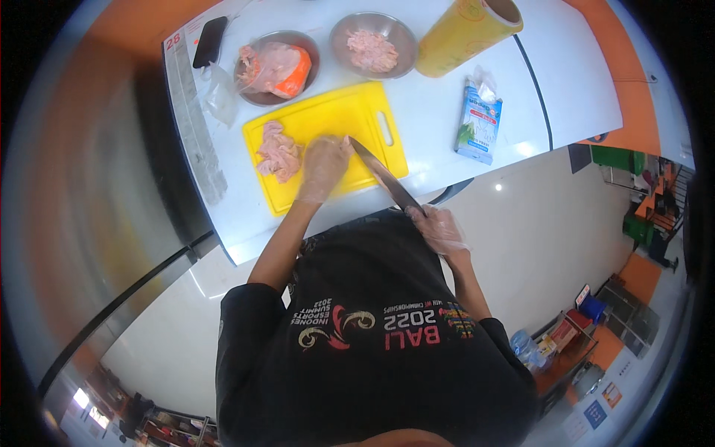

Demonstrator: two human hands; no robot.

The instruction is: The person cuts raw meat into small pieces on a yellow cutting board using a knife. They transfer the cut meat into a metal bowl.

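My left hand (325,163), in a clear plastic glove, pinches a small piece of raw meat (347,146) over the yellow cutting board (363,103). The tip of a long knife (389,181) is at that piece. Its handle is in my gloved right hand (440,228), off the table's near edge. A pile of raw meat, seemingly chicken, (278,152) lies on the board's left part. Behind the board, one metal bowl (314,44) holds a plastic bag with raw meat and something orange; the other metal bowl (338,42) holds small raw meat pieces (371,51).
On the white table (430,120) stand a large yellow roll of wrap (461,39) and a glove box (479,125) with plastic poking out. A dark phone (210,42) and a crumpled clear bag (222,96) lie at the left. Shelves with goods stand far right.
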